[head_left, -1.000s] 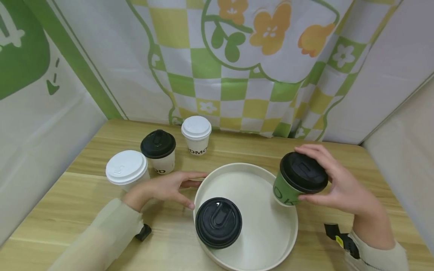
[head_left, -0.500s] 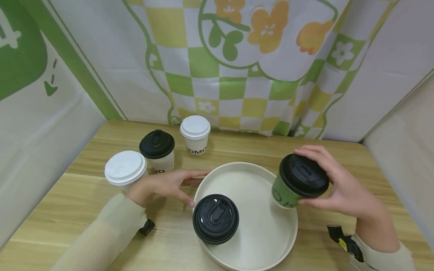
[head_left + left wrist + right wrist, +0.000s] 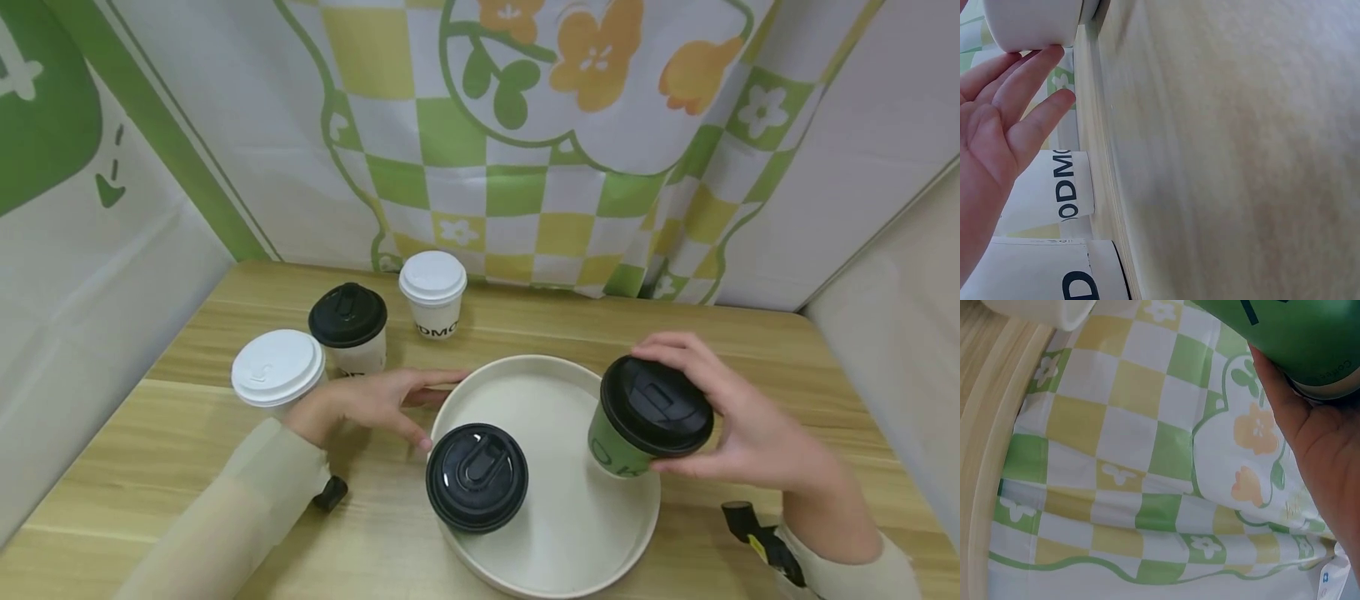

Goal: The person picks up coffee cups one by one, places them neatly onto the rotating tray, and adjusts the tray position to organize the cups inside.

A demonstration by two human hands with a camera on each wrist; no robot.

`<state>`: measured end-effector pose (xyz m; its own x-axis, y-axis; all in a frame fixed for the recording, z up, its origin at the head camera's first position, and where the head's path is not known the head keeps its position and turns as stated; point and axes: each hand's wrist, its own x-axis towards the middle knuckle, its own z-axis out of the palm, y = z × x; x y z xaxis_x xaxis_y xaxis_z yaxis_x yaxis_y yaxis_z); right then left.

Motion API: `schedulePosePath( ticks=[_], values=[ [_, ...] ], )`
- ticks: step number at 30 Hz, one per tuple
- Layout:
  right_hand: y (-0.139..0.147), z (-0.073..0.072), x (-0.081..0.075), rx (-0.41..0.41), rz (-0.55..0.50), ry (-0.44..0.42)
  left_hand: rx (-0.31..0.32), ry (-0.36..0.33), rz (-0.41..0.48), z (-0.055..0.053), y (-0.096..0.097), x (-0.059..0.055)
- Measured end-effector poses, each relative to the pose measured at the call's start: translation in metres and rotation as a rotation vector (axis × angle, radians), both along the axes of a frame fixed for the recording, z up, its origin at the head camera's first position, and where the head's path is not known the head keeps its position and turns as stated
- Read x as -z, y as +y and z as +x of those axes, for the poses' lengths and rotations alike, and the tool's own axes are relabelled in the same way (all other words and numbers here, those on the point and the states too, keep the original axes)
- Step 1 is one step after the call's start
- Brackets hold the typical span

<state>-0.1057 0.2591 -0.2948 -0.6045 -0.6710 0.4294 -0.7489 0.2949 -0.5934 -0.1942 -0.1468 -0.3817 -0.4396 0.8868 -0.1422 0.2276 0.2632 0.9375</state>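
Note:
My right hand [image 3: 731,425] grips a green paper coffee cup [image 3: 617,442] with a black lid, tilted over the right part of a round cream tray [image 3: 551,575]. In the right wrist view the green cup [image 3: 1297,344] sits between thumb and fingers. On the tray's left part stands a second cup with a black lid [image 3: 477,477]; its body is hidden under the lid. My left hand [image 3: 378,408] has its fingers extended, with fingertips at the tray's left rim. The left wrist view shows those fingers [image 3: 1029,81] against the tray's outer wall [image 3: 1035,22].
Left of the tray stand a white-lidded cup [image 3: 277,371], a black-lidded white cup [image 3: 348,321] and a small white cup [image 3: 433,296] near the table's back edge. A checked curtain [image 3: 517,192] hangs behind the wooden table [image 3: 390,533].
My right hand has brought the green cup a little left and toward me, further over the tray. My left hand stays at the rim. The view has shifted slightly.

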Motion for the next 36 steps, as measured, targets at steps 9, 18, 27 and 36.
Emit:
schedulePosePath(
  ticks=[9,18,27,36],
  values=[
    [-0.011,0.0,0.005,-0.049,0.034,0.044,0.001,0.003,-0.019,0.0,0.001,-0.002],
    [-0.02,0.004,0.013,-0.08,0.062,-0.014,-0.01,0.021,-0.051,0.0,0.001,-0.002],
    [-0.026,0.014,0.024,-0.126,0.058,-0.037,-0.014,0.008,-0.055,-0.002,0.002,0.0],
    [-0.034,0.023,0.03,-0.173,0.096,-0.028,0.005,0.001,-0.03,-0.003,0.002,0.0]
  ],
)
